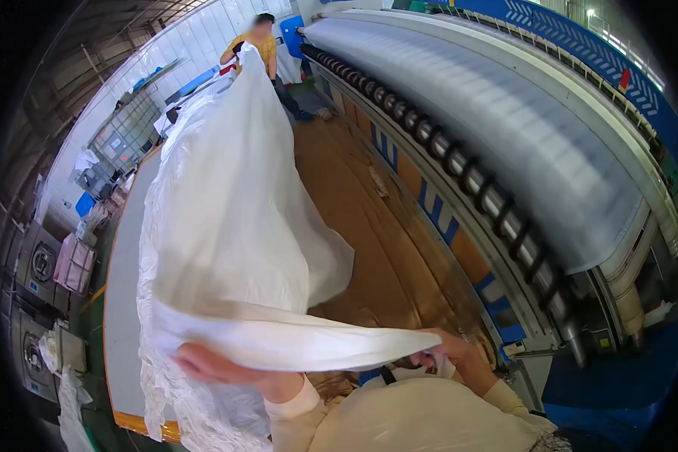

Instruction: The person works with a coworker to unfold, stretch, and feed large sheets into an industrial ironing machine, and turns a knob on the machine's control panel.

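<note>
A large white sheet [241,188] stretches from a co-worker at the far end towards me, hanging in loose folds. Its near edge runs as a band between my two hands. My right hand [444,348] is closed on the sheet's edge at the right end of the band. My left hand [222,368] is against the underside of the band at the left; motion smears its fingers, so their grip is unclear. Below my left hand, more crumpled white fabric [196,414] hangs over the long table [124,301].
A long ironing machine [474,98] with a spiral-wrapped roller [437,143] runs along the right. Brown cloth [354,196] covers the ground between it and the table. The co-worker [258,49] holds the sheet's far end. Washing machines [41,260] and a pink-filled cart [75,260] stand left.
</note>
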`<state>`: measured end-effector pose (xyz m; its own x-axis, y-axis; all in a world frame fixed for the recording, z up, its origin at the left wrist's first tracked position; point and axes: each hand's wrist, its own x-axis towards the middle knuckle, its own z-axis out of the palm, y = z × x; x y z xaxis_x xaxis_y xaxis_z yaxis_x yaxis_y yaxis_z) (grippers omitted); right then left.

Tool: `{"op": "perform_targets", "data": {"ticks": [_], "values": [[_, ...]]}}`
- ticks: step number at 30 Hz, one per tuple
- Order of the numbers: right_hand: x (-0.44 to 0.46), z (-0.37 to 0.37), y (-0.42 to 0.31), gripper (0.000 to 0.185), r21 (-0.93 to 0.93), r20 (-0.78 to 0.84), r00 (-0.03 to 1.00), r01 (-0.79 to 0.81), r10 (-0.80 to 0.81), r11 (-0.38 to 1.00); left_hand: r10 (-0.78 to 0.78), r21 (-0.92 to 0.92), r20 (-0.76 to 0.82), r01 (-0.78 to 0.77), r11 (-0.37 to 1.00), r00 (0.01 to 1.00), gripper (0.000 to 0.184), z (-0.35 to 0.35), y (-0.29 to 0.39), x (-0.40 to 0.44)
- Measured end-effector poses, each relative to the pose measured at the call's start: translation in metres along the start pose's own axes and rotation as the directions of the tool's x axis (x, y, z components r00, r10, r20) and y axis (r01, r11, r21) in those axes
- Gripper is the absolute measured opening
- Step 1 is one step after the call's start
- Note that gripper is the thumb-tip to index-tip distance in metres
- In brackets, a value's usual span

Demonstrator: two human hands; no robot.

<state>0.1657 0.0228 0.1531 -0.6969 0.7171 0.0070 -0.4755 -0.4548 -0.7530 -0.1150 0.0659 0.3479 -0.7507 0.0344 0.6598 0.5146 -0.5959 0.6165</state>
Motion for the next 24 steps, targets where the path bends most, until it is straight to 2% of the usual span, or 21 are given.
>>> {"op": "perform_targets", "data": {"ticks": [1, 2, 3, 4, 5, 6, 7, 9, 10, 11, 13, 14, 16, 17, 18, 19, 20, 21, 22, 23, 24], "values": [[0.000, -0.004, 0.003, 0.057, 0.154, 0.046, 0.991, 0.120, -0.128, 0.981, -0.094, -0.002, -0.014, 0.094, 0.996, 0.995, 0.041, -0.002, -0.004, -0.002], [0.000, -0.003, 0.004, 0.057, 0.159, 0.050, 0.991, 0.118, -0.127, 0.980, -0.244, -0.011, -0.014, 0.244, 0.970, 0.970, 0.041, -0.005, -0.010, -0.005], [-0.002, 0.001, 0.003, 0.058, 0.197, -0.065, 0.984, 0.178, -0.168, 0.964, -0.436, -0.034, 0.015, 0.436, 0.899, 0.900, 0.040, -0.009, -0.020, -0.012], [-0.003, 0.004, 0.002, 0.060, 0.228, -0.182, 0.962, 0.242, -0.203, 0.943, -0.615, -0.069, 0.055, 0.618, 0.783, 0.786, 0.040, -0.016, -0.033, -0.022], [-0.005, 0.005, 0.001, 0.062, 0.247, -0.299, 0.926, 0.309, -0.231, 0.919, -0.753, -0.124, 0.137, 0.765, 0.632, 0.644, 0.040, -0.026, -0.050, -0.037], [-0.008, -0.001, 0.004, 0.062, 0.245, -0.297, 0.927, 0.306, -0.229, 0.920, -0.821, -0.209, 0.313, 0.878, 0.431, 0.478, 0.040, -0.048, -0.087, -0.061], [-0.012, -0.013, 0.008, 0.063, 0.228, -0.401, 0.890, 0.328, -0.218, 0.917, -0.837, -0.218, 0.469, 0.955, 0.199, 0.281, 0.039, -0.070, -0.124, -0.084], [-0.018, -0.031, 0.013, 0.064, 0.184, -0.591, 0.782, 0.368, -0.196, 0.911, -0.808, -0.089, 0.585, 0.984, -0.155, -0.074, 0.040, -0.143, -0.205, -0.142], [-0.019, -0.029, 0.011, 0.064, 0.185, -0.590, 0.783, 0.367, -0.195, 0.912, -0.894, -0.049, 0.429, 0.986, -0.162, -0.125, 0.040, -0.149, -0.187, -0.146], [-0.018, -0.023, 0.004, 0.061, 0.222, -0.685, 0.711, 0.411, -0.158, 0.884, -0.951, -0.009, 0.261, 0.985, -0.174, -0.165, 0.040, -0.150, -0.166, -0.150], [-0.018, -0.015, -0.005, 0.057, 0.272, -0.839, 0.541, 0.506, -0.055, 0.818, -0.953, -0.027, 0.257, 0.985, -0.173, -0.161, 0.040, -0.154, -0.179, -0.170], [-0.023, -0.031, 0.005, 0.057, 0.268, -0.841, 0.538, 0.505, -0.057, 0.820, -0.955, -0.046, 0.249, 0.983, -0.177, -0.160, 0.040, -0.156, -0.188, -0.182], [-0.040, -0.099, 0.048, 0.047, 0.098, -0.891, 0.453, 0.269, -0.037, 0.958, -0.957, -0.078, 0.242, 0.979, -0.186, -0.163, 0.041, -0.149, -0.182, -0.186], [-0.046, -0.116, 0.058, 0.042, 0.017, -0.911, 0.410, 0.133, -0.040, 0.991, -0.941, -0.096, 0.318, 0.983, -0.156, -0.118, 0.040, -0.134, -0.164, -0.173], [-0.049, -0.115, 0.058, 0.042, 0.011, -0.910, 0.412, 0.129, -0.043, 0.992, -0.918, -0.115, 0.391, 0.986, -0.125, -0.070, 0.039, -0.117, -0.142, -0.155], [-0.052, -0.109, 0.058, 0.038, 0.031, -0.903, 0.429, -0.012, 0.033, 0.999, -0.888, -0.136, 0.460, 0.986, -0.093, -0.021, 0.039, -0.106, -0.122, -0.139], [-0.053, -0.104, 0.058, 0.033, 0.049, -0.894, 0.434, -0.153, 0.112, 0.987, -0.889, -0.141, 0.458, 0.986, -0.094, -0.019, 0.039, -0.099, -0.106, -0.127], [-0.053, -0.107, 0.065, 0.033, 0.045, -0.893, 0.436, -0.158, 0.111, 0.986, -0.920, -0.120, 0.377, 0.990, 0.070, 0.110, 0.036, -0.095, -0.090, -0.116], [-0.053, -0.113, 0.075, 0.033, 0.039, -0.869, 0.472, -0.234, 0.149, 0.972, -0.924, -0.083, 0.296, 0.970, 0.229, 0.244, 0.033, -0.092, -0.076, -0.107], [-0.051, -0.118, 0.086, 0.033, 0.031, -0.842, 0.505, -0.306, 0.190, 0.951, -0.924, -0.086, 0.292, 0.969, 0.231, 0.246, 0.033, -0.092, -0.066, -0.099], [-0.048, -0.117, 0.089, 0.032, 0.018, -0.814, 0.533, -0.376, 0.233, 0.926, -0.840, -0.129, 0.380, 0.921, 0.367, 0.388, 0.033, -0.092, -0.057, -0.092]]}}
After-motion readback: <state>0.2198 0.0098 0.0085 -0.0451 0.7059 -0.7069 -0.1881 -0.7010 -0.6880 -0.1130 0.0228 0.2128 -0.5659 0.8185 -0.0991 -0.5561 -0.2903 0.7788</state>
